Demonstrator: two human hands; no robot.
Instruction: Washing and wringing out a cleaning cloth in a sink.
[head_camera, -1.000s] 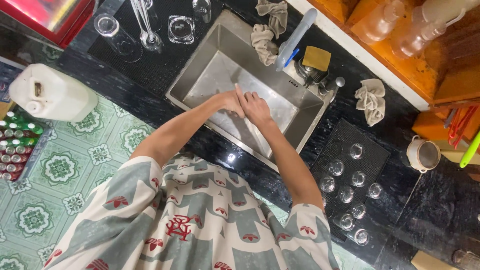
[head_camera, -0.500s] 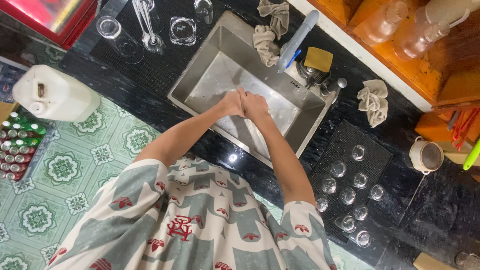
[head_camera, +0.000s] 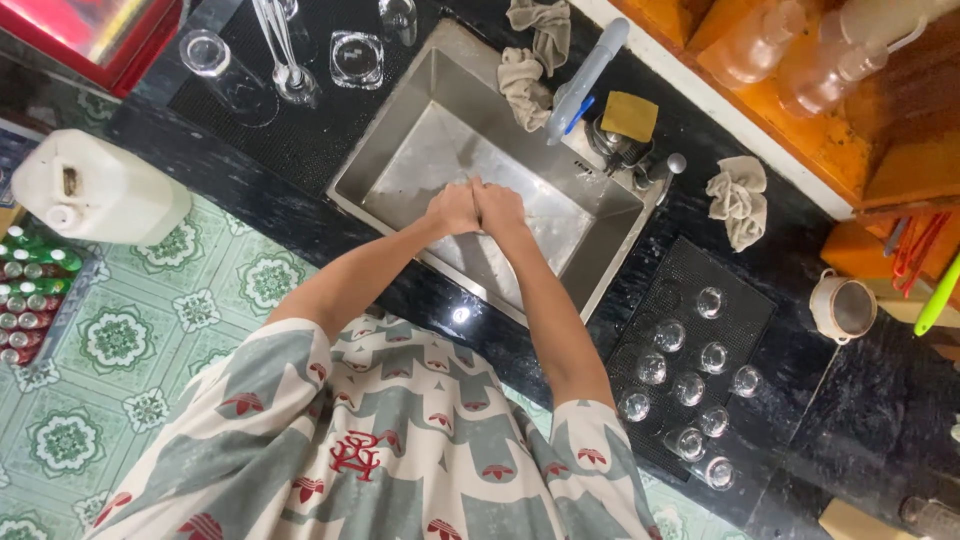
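Observation:
Both my hands meet over the middle of a steel sink (head_camera: 400, 130) set in a black stone counter. My left hand (head_camera: 452, 208) and my right hand (head_camera: 500, 207) are pressed knuckle to knuckle with the fingers curled in. I see nothing held in either one. The sink's wet bottom lies just beneath them. A white tap with a blue lever (head_camera: 588, 68) reaches over the far rim, beyond my hands.
Several upturned glasses (head_camera: 690, 388) stand on a black mat to the right, and more glassware (head_camera: 215, 58) on a mat at the left. Cloths (head_camera: 738, 200), a yellow sponge (head_camera: 628, 115), a strainer (head_camera: 842, 306), a white jerrycan (head_camera: 95, 186) and a crate of bottles (head_camera: 25, 300) surround the sink.
My hands have closed against each other, from spread fingers to curled ones, and stayed over the sink's middle. The arms have barely shifted.

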